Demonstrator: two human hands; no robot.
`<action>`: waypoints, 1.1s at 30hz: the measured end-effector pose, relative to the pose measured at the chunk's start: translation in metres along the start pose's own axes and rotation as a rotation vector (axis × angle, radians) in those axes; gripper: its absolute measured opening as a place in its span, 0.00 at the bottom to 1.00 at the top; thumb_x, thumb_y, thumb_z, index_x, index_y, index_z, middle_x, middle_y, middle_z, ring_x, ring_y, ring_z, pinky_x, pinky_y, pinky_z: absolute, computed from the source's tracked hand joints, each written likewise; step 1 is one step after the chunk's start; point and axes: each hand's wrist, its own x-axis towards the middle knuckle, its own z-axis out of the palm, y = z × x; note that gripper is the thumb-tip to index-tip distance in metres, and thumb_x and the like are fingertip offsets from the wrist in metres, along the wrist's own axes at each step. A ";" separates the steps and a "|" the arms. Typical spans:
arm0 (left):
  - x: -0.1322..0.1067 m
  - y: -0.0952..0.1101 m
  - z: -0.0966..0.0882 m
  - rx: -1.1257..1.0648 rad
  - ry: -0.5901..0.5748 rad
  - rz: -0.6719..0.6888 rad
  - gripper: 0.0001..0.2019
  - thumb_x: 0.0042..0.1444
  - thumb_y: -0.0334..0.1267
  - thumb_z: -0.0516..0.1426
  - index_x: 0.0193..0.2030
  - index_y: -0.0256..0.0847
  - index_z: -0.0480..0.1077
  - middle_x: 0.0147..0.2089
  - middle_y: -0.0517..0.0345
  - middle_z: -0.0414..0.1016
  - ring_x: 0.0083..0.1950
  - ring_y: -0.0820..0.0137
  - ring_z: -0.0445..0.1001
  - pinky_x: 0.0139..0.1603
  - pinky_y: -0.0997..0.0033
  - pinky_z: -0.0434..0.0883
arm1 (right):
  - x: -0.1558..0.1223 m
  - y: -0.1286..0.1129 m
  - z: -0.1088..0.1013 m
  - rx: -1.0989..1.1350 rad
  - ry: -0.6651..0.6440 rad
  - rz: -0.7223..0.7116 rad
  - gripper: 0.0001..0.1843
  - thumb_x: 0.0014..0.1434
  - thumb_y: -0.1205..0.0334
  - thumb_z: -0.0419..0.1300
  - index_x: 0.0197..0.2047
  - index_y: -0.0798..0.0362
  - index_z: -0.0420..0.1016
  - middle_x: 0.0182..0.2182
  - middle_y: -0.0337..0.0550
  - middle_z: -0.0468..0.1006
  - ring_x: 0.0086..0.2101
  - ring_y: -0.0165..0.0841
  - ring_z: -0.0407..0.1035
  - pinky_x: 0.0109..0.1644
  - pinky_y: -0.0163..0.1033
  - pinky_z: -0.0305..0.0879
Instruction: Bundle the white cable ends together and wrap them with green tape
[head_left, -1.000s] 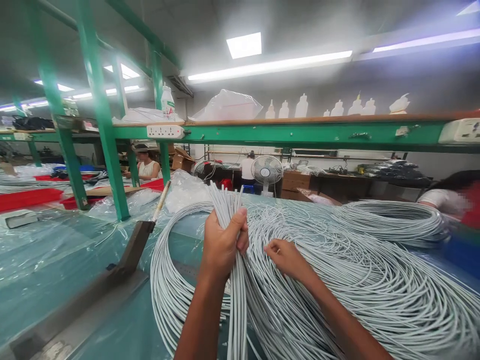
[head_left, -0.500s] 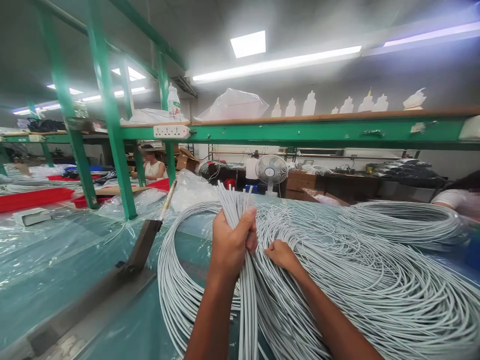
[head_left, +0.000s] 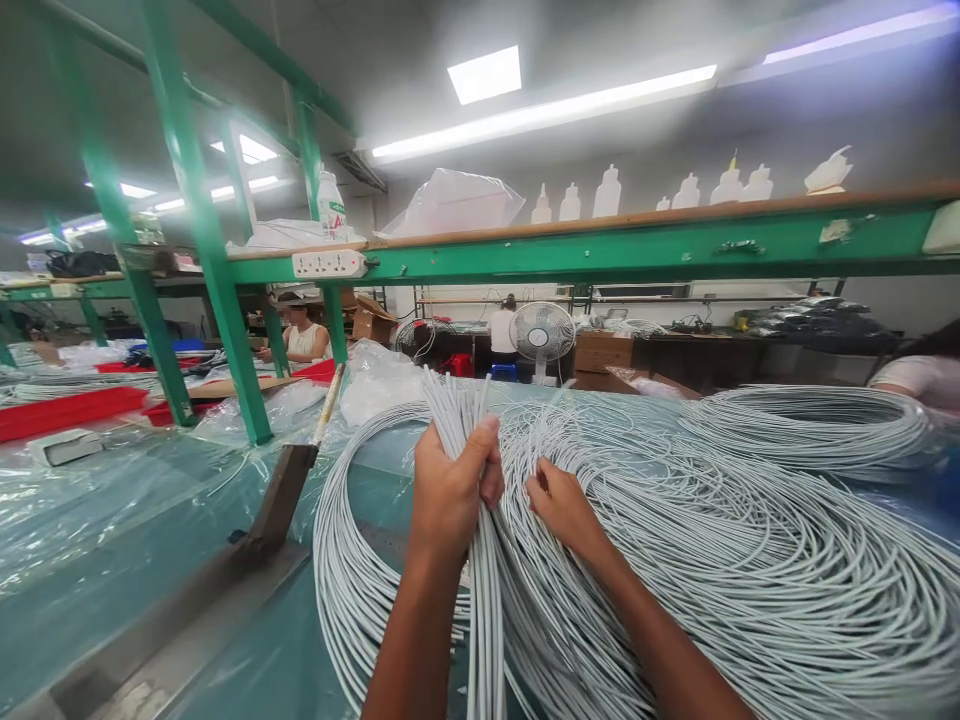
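Upright in my left hand (head_left: 454, 485) is a bundle of light grey cables (head_left: 487, 610), with the fingers wrapped around it and the cut ends fanning out above the thumb. My right hand (head_left: 562, 505) is closed just to the right, its fingertips pinching at strands of a large loose heap of the same grey cable (head_left: 720, 560). Exactly how many strands it has cannot be seen. Left of the bundle, cable loops (head_left: 341, 540) curve across the bench, partly behind my left forearm.
A hinged cutter with a long metal arm (head_left: 277, 500) stands at left. Another cable coil (head_left: 810, 425) lies at back right. Red trays (head_left: 67, 410), plastic bags (head_left: 382, 380) and a green shelf (head_left: 637, 243) with bottles are beyond. Other people sit in the background; one is at the right edge.
The view has shifted slightly. My left hand keeps its hold on the bundle. The right hand's fingers have shifted a little, with the fingertips now raised on the strands.
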 end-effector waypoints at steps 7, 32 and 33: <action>0.003 -0.003 -0.001 0.050 0.079 0.015 0.15 0.57 0.44 0.61 0.29 0.37 0.61 0.24 0.66 0.63 0.15 0.83 0.55 0.13 0.79 0.56 | -0.038 -0.086 -0.028 0.459 -0.136 0.000 0.17 0.66 0.49 0.43 0.34 0.52 0.59 0.22 0.31 0.47 0.21 0.25 0.43 0.23 0.31 0.43; -0.004 0.001 0.000 0.252 -0.098 -0.072 0.12 0.54 0.43 0.63 0.38 0.38 0.68 0.19 0.68 0.61 0.17 0.79 0.59 0.19 0.79 0.60 | -0.079 -0.121 -0.034 0.592 -0.166 0.053 0.26 0.65 0.40 0.47 0.30 0.54 0.66 0.24 0.35 0.54 0.23 0.26 0.46 0.25 0.33 0.46; -0.004 0.001 0.000 0.245 -0.090 -0.068 0.12 0.54 0.43 0.63 0.38 0.38 0.68 0.20 0.68 0.62 0.17 0.79 0.58 0.18 0.79 0.60 | -0.079 -0.120 -0.033 0.577 -0.160 0.051 0.26 0.65 0.39 0.48 0.30 0.54 0.66 0.23 0.35 0.54 0.23 0.27 0.46 0.25 0.34 0.46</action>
